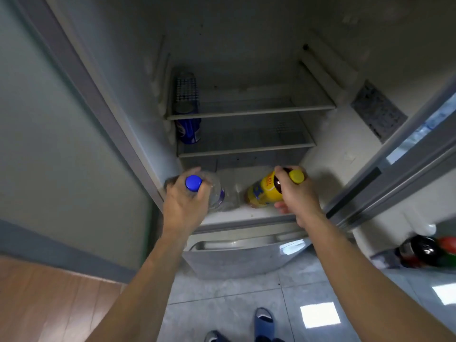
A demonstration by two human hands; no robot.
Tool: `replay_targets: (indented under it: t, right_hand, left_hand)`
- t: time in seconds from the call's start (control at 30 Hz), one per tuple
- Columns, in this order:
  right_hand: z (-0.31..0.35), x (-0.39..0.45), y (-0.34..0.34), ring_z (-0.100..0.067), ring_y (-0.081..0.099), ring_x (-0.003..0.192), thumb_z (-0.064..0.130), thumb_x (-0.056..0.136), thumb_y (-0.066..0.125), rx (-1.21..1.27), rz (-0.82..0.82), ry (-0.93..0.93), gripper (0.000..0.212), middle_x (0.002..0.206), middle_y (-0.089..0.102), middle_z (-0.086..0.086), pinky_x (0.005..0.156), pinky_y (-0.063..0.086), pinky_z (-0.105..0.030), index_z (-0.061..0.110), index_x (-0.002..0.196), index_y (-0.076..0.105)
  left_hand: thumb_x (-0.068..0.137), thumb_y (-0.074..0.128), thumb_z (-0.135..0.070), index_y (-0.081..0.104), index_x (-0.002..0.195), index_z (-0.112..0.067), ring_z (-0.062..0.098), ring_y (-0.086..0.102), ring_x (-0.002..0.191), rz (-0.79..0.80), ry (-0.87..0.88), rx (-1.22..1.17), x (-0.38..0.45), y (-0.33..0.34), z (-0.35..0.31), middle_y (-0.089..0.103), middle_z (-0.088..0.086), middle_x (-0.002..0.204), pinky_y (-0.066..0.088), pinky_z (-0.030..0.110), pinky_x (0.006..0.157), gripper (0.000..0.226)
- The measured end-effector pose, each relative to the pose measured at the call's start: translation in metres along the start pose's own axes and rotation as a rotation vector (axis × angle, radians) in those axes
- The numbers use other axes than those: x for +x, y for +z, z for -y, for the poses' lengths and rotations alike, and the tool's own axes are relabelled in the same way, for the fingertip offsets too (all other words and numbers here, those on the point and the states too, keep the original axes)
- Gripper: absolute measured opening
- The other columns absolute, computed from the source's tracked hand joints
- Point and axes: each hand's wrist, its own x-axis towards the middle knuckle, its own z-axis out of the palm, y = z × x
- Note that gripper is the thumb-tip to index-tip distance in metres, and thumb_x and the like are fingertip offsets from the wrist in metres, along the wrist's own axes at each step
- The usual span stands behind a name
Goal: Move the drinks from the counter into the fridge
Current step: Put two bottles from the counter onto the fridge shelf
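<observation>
Two bottles at open fridge (246,70)
Left hand (185,203) grips clear bottle (217,193); right hand (298,193) grips yellow-label bottle (264,191), near bottom shelf (246,215).

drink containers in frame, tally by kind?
Bottles in hand: 2, blue-capped clear bottle and yellow-capped bottle
Cans on fridge shelves: 2, blue can and grid-pattern can
Bottles at right edge: 2, dark bottle and green bottle, blurred
Total: 6

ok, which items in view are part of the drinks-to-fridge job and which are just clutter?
Job:
left hand holding clear bottle
right hand holding yellow-label bottle
fridge
blue can already shelved
dark bottles in the door

Clutter:
blue slippers
</observation>
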Motion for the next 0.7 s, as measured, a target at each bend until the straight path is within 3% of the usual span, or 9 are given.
replay_targets:
  t: [0.07, 0.13, 0.2, 0.3, 0.4, 0.5, 0.6, 0.7]
  right_hand:
    - [-0.020, -0.017, -0.005, -0.031, 0.073, 0.060, 0.049, 0.085, 0.066, 0.268, -0.047, 0.069, 0.019, 0.100, 0.069, -0.008, 0.050, 0.059, -0.039, 0.038, 0.098, 0.059]
    - [-0.041, -0.035, -0.009, -0.037, 0.074, 0.070, 0.039, 0.089, 0.070, 0.472, -0.034, 0.147, 0.027, 0.106, 0.068, -0.012, 0.059, 0.062, -0.041, 0.033, 0.112, 0.058]
    - [-0.058, -0.048, -0.010, -0.040, 0.073, 0.079, 0.029, 0.090, 0.070, 0.608, -0.014, 0.168, 0.035, 0.114, 0.066, -0.014, 0.068, 0.063, -0.044, 0.029, 0.122, 0.055]
    - [-0.072, -0.065, -0.001, -0.036, 0.071, 0.089, 0.009, 0.091, 0.067, 0.735, 0.016, 0.136, 0.041, 0.120, 0.061, -0.012, 0.076, 0.062, -0.045, 0.029, 0.124, 0.056]
    - [-0.082, -0.072, 0.008, -0.033, 0.071, 0.079, 0.001, 0.089, 0.064, 0.839, 0.097, 0.212, 0.053, 0.115, 0.064, -0.017, 0.073, 0.062, -0.045, 0.030, 0.131, 0.052]
    - [-0.088, -0.072, 0.008, -0.030, 0.068, 0.068, 0.020, 0.088, 0.069, 0.806, 0.210, 0.442, 0.051, 0.104, 0.065, -0.020, 0.055, 0.058, -0.036, 0.024, 0.135, 0.049]
    - [-0.095, -0.071, 0.015, -0.014, 0.054, 0.053, 0.048, 0.081, 0.073, 0.596, 0.210, 0.589, 0.058, 0.093, 0.065, -0.016, 0.043, 0.045, -0.021, 0.011, 0.123, 0.057]
    - [-0.101, -0.072, 0.023, -0.009, 0.042, 0.044, 0.065, 0.070, 0.071, 0.436, 0.265, 0.585, 0.066, 0.079, 0.070, -0.011, 0.038, 0.033, -0.018, 0.009, 0.104, 0.063]
  left_hand:
    - [0.075, 0.058, -0.045, 0.061, 0.106, -0.052, 0.000, 0.061, 0.096, -0.026, -0.038, -0.169, -0.025, 0.004, 0.011, 0.063, -0.018, 0.106, 0.050, 0.024, 0.081, 0.032]
    - [0.071, 0.062, -0.038, 0.060, 0.101, -0.049, -0.003, 0.063, 0.093, -0.092, -0.097, -0.360, -0.049, 0.012, 0.026, 0.063, -0.026, 0.102, 0.057, 0.032, 0.081, 0.032]
    - [0.078, 0.069, -0.022, 0.059, 0.103, -0.043, 0.002, 0.065, 0.095, -0.091, -0.185, -0.552, -0.071, 0.023, 0.042, 0.060, -0.027, 0.107, 0.061, 0.039, 0.071, 0.035]
    - [0.091, 0.065, -0.010, 0.054, 0.117, -0.035, 0.019, 0.065, 0.105, -0.036, -0.419, -0.817, -0.086, 0.045, 0.060, 0.056, -0.004, 0.124, 0.060, 0.037, 0.068, 0.037]
    - [0.096, 0.058, -0.010, 0.047, 0.137, -0.018, 0.029, 0.066, 0.102, -0.009, -0.631, -1.053, -0.087, 0.060, 0.072, 0.053, 0.012, 0.132, 0.059, 0.042, 0.077, 0.044]
    - [0.093, 0.059, -0.022, 0.050, 0.135, -0.017, 0.028, 0.067, 0.086, 0.097, -0.758, -1.155, -0.084, 0.058, 0.081, 0.054, 0.017, 0.131, 0.060, 0.033, 0.065, 0.043]
    - [0.082, 0.062, -0.048, 0.053, 0.127, -0.013, 0.018, 0.061, 0.078, 0.203, -0.851, -1.031, -0.077, 0.055, 0.083, 0.061, 0.017, 0.120, 0.052, 0.022, 0.049, 0.058]
    - [0.078, 0.066, -0.052, 0.060, 0.104, -0.010, 0.009, 0.048, 0.048, 0.267, -0.837, -0.781, -0.077, 0.058, 0.078, 0.069, 0.010, 0.080, 0.038, 0.019, 0.039, 0.050]
